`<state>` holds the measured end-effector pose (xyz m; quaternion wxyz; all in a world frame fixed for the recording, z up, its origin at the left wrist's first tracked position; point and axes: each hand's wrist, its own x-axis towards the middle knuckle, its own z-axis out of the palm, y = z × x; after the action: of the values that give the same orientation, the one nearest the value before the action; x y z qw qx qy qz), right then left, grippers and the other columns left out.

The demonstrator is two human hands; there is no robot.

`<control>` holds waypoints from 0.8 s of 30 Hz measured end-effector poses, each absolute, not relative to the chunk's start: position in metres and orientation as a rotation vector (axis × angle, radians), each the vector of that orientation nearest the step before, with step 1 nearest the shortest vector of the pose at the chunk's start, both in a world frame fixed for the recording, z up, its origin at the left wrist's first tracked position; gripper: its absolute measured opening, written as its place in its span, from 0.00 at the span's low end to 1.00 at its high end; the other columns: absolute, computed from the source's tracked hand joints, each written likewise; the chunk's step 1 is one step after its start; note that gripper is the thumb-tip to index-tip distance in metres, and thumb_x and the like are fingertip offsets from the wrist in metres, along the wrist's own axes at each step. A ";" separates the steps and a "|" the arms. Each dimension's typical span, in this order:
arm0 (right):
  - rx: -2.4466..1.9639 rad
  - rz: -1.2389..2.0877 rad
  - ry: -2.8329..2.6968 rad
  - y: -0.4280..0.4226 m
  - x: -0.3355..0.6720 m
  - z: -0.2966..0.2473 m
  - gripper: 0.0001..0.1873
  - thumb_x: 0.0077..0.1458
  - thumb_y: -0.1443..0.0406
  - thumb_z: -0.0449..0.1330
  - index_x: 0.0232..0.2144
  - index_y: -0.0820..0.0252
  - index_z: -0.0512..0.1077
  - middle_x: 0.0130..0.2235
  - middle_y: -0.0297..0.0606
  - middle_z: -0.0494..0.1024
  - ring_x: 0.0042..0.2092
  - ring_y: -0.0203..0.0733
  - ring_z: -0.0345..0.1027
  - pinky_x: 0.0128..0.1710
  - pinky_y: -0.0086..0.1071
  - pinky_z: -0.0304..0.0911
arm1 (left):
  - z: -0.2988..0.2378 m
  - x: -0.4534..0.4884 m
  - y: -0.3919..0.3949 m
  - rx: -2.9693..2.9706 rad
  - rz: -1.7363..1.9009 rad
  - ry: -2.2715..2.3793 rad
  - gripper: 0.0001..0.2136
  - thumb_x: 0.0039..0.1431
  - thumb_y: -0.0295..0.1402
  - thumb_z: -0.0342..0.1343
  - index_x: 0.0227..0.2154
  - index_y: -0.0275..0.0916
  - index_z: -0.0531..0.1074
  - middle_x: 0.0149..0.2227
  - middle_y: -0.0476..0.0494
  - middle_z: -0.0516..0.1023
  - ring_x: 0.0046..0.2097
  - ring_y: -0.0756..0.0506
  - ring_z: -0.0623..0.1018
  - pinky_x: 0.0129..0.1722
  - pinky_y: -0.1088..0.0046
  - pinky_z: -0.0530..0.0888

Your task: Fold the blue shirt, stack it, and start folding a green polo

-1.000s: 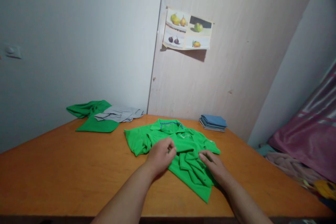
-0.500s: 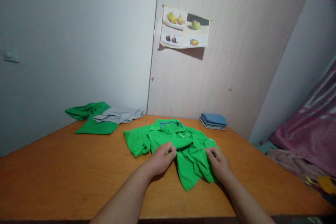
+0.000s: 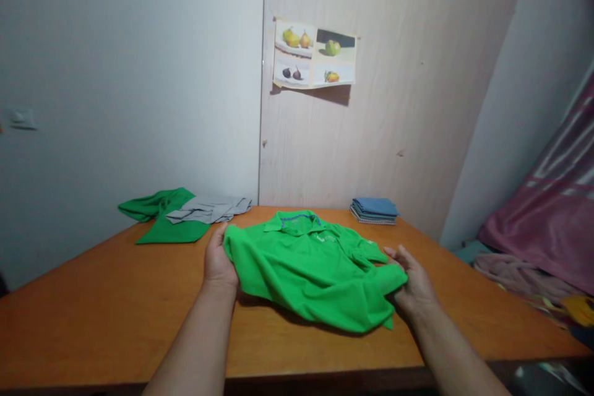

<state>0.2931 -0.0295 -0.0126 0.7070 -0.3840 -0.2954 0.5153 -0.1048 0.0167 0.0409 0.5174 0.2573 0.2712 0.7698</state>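
A bright green polo shirt (image 3: 306, 272) lies across the middle of the table, its collar toward the wall and its lower part lifted. My left hand (image 3: 219, 260) grips the shirt's left side, with the fingers partly hidden behind the cloth. On the opposite side my right hand (image 3: 413, 281) holds a bunched edge of the same shirt. Between the hands the fabric hangs in loose folds. The right sleeve lies crumpled on the table beyond my right hand.
At the back left, a darker green cloth (image 3: 174, 229) lies partly under a grey striped cloth (image 3: 208, 209). A stack of folded blue and checked cloths (image 3: 374, 210) sits at the back right of the orange-brown table (image 3: 116, 309). Pink fabric (image 3: 533, 223) hangs beyond the right edge.
Both hands have moved apart, the left one farther outward and away from me. The crumpled lower part of the shirt is now spread and raised between them.
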 end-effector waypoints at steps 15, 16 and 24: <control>-1.451 0.389 -1.800 -0.022 0.259 -0.031 0.23 0.58 0.45 0.53 0.37 0.55 0.77 0.36 0.37 0.81 0.39 0.47 0.73 0.40 0.35 0.64 | -0.001 -0.044 -0.007 2.634 0.677 1.705 0.19 0.57 0.53 0.56 0.40 0.43 0.77 0.44 0.40 0.77 0.49 0.34 0.74 0.47 0.58 0.66; -1.492 0.357 -1.819 -0.023 0.258 -0.030 0.23 0.59 0.45 0.52 0.36 0.54 0.77 0.35 0.36 0.81 0.38 0.46 0.73 0.39 0.34 0.63 | 0.001 -0.044 -0.009 2.635 0.643 1.739 0.19 0.58 0.53 0.54 0.39 0.43 0.76 0.44 0.39 0.77 0.49 0.35 0.74 0.46 0.59 0.66; -1.732 0.150 -1.948 -0.042 0.250 -0.025 0.20 0.62 0.49 0.50 0.32 0.53 0.75 0.33 0.36 0.81 0.37 0.44 0.73 0.32 0.31 0.53 | 0.014 -0.066 -0.028 2.606 0.471 1.823 0.23 0.60 0.57 0.48 0.37 0.43 0.75 0.44 0.39 0.78 0.47 0.35 0.76 0.44 0.61 0.67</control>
<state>0.2495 -0.0417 -0.0251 0.2624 -0.6401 -0.7200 0.0553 -0.0656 -0.0276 0.0139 -0.0365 0.8101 0.5666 0.1465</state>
